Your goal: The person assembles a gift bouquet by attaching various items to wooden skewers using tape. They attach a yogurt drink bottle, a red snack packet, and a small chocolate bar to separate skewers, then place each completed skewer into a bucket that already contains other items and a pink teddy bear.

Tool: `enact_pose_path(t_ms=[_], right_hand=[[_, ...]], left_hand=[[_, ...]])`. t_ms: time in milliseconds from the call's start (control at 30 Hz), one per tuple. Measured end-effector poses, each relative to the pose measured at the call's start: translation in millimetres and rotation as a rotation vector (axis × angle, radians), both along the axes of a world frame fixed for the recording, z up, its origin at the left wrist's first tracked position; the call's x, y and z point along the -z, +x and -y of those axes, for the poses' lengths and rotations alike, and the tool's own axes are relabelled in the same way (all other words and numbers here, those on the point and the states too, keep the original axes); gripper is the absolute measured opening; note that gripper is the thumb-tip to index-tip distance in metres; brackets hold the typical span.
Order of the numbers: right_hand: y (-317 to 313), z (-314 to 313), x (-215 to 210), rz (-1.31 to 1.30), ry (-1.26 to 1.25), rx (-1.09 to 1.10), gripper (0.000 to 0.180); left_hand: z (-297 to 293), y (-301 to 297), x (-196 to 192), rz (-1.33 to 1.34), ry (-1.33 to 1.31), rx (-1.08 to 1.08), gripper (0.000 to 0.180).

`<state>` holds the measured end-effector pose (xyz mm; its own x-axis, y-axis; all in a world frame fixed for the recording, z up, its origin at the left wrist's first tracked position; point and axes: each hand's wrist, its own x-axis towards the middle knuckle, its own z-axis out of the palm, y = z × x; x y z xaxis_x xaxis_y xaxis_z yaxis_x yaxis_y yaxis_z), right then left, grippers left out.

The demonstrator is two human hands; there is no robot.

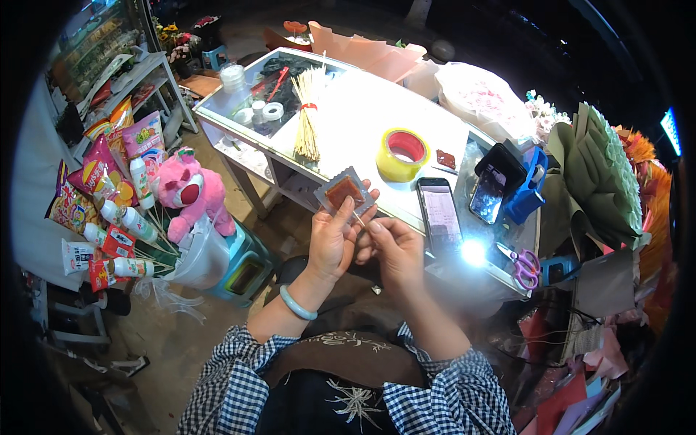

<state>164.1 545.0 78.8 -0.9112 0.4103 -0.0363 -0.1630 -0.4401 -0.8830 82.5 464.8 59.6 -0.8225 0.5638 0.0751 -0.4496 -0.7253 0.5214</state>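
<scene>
In my left hand (336,235) is a small clear packet (344,191) with a flat reddish-brown piece inside, thumb pressed on its face. My right hand (392,250) is closed in a pinch on a thin pale stick (359,220), whose upper end meets the packet's lower edge. Whether the stick is fixed to the packet, I cannot tell. Beyond my hands, on the white table, a bundle of bamboo skewers (307,123) is bound with a red band. To its right lie a roll of yellow tape (402,154) and another small reddish-brown packet (446,159).
Two phones (438,217) (496,185), a blue tape dispenser (533,185), purple scissors (526,268) and a bright lamp (475,251) crowd the table's right side. Wrapped bouquets (602,174) stand beyond. At left, a pink plush toy (194,192) and snack bags (105,174) fill a bucket (203,254).
</scene>
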Motion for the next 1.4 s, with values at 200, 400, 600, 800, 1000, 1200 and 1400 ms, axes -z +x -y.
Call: enact_pose_path(t_ms=[200,400,600,800,1000,1200,1400], right_hand=[[-18,4,9,-0.006,-0.108,0.018,0.019],[-18,-4,16,0.041,-0.015,0.000,0.027],[-15,-9,22,0.186,0.604,-0.022,0.026],[-4,-6,25,-0.056,1.436,0.374,0.018],[-3,-3,30,-0.122,1.274,0.245,0.036],[-1,-6,33,-0.094,1.575,0.327,0.028],[-4,-11,29,-0.130,1.904,0.501,0.007]], left_hand=[[7,5,0,-0.097,-0.084,0.093,0.040],[-4,17,7,-0.182,-0.105,-0.070,0.043],[-5,11,12,-0.212,-0.059,-0.173,0.035],[-8,12,17,-0.199,-0.170,-0.137,0.034],[-4,12,21,-0.238,-0.279,-0.098,0.038],[-1,11,19,-0.309,-0.376,-0.005,0.041],[1,12,19,-0.383,-0.435,0.055,0.043]])
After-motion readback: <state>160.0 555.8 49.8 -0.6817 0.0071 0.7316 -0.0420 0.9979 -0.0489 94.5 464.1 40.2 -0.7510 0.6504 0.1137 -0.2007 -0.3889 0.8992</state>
